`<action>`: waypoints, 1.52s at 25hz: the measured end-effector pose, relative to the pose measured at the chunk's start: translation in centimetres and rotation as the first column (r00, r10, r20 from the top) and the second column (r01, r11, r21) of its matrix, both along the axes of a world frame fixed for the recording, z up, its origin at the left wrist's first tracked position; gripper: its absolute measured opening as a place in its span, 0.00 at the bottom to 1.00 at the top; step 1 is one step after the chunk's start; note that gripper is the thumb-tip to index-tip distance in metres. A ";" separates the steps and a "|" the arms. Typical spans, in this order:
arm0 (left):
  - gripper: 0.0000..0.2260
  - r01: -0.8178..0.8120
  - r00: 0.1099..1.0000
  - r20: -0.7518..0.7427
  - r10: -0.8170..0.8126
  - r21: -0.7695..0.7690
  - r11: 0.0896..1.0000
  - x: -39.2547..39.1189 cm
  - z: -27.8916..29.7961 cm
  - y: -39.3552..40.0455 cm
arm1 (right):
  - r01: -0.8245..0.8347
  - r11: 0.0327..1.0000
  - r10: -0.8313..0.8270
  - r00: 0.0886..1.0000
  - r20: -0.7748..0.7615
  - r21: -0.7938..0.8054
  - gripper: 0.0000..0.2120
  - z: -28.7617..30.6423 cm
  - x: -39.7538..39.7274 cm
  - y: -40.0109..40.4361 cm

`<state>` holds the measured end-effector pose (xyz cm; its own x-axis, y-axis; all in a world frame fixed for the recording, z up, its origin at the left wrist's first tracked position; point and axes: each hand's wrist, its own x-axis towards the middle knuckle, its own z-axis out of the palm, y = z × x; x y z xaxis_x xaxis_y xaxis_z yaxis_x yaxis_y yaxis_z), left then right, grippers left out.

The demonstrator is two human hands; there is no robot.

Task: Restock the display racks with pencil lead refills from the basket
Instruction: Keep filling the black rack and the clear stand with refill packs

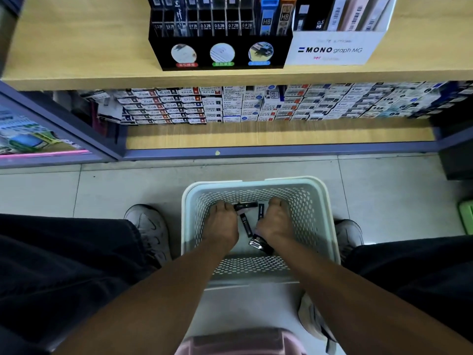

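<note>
A pale perforated basket (321, 213) sits on the floor between my feet. Both my hands reach down into it. My left hand (223, 222) has its fingers curled and grips a black pencil lead refill case (245, 206) that sticks out to the right. My right hand (276, 219) also curls its fingers down and pinches a slim black refill case (261, 210) at its thumb side. Two more black cases (246, 226) (259, 245) lie loose between my wrists. The black display rack (220, 51) with size-labelled slots stands on the top shelf.
A white MONO graph MG box (332, 49) stands right of the black rack. The lower shelf (279, 135) holds several rows of small stacked boxes at the back. A pink object (240, 342) is at my lap, and a green object (467, 216) sits at the right edge.
</note>
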<state>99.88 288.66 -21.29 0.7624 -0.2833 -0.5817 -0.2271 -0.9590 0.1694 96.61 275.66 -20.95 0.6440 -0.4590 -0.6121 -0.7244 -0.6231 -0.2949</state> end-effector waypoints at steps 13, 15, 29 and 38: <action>0.26 -0.121 0.991 -0.073 0.113 -0.124 0.985 -0.3 -2.1 -3.2 | -0.549 0.809 0.514 0.834 -0.202 -0.208 0.27 -2.1 -2.3 -0.2; 0.24 -0.126 0.991 -0.046 0.122 -0.110 0.986 -0.5 -2.6 -3.6 | -0.586 0.784 0.554 0.809 -0.195 -0.206 0.24 -2.0 -2.2 -0.2; 0.19 -0.221 0.973 -0.079 0.218 -0.025 0.975 -0.7 -3.2 -3.6 | -0.577 0.806 0.562 0.816 -0.136 -0.134 0.16 -2.7 -0.5 -1.1; 0.18 -0.337 0.899 -0.345 0.272 -0.145 0.930 -1.5 -3.3 -3.7 | -0.670 0.732 0.656 0.742 -0.139 -0.123 0.14 -3.6 0.1 -1.0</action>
<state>98.34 284.97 -24.55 0.6169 -0.1999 -0.7612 0.1666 -0.9121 0.3746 96.69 274.67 -24.59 0.7728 -0.0266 -0.6341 -0.1262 -0.9856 -0.1124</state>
